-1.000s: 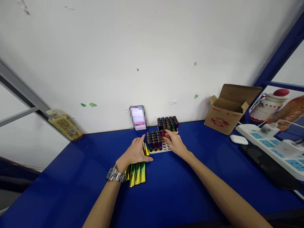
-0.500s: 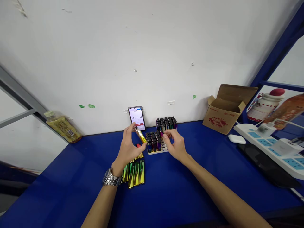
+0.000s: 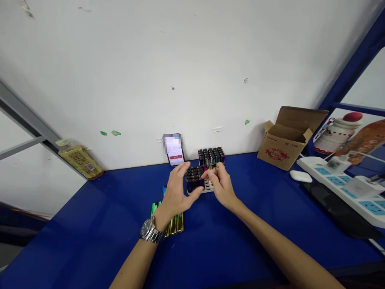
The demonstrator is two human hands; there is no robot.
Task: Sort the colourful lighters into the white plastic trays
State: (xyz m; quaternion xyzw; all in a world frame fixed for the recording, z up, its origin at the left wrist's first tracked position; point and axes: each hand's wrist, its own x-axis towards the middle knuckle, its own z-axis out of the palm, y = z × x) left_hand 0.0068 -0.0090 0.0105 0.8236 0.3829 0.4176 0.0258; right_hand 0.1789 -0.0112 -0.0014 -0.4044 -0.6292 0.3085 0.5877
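Note:
A white tray (image 3: 209, 188) on the blue table holds rows of upright black-capped lighters (image 3: 194, 176). My left hand (image 3: 177, 194), a metal watch (image 3: 149, 231) on its wrist, hovers at the tray's left side with fingers curved and apart; nothing shows in it. My right hand (image 3: 222, 185) is at the tray's right side, fingertips pinched on a lighter (image 3: 209, 170) over the tray. Loose gold and green lighters (image 3: 175, 222) lie flat on the table under my left wrist.
A second full block of lighters (image 3: 211, 155) stands behind the tray by the wall, next to a propped phone (image 3: 174, 149). A drink bottle (image 3: 78, 158) leans at the left. An open cardboard box (image 3: 285, 140), a white case (image 3: 299, 176) and a power strip (image 3: 339, 180) are at the right.
My left hand lifted a yellow lighter from the loose pile and carried it right to the tray; that lighter no longer shows in it. My right hand stayed pinched at the tray.

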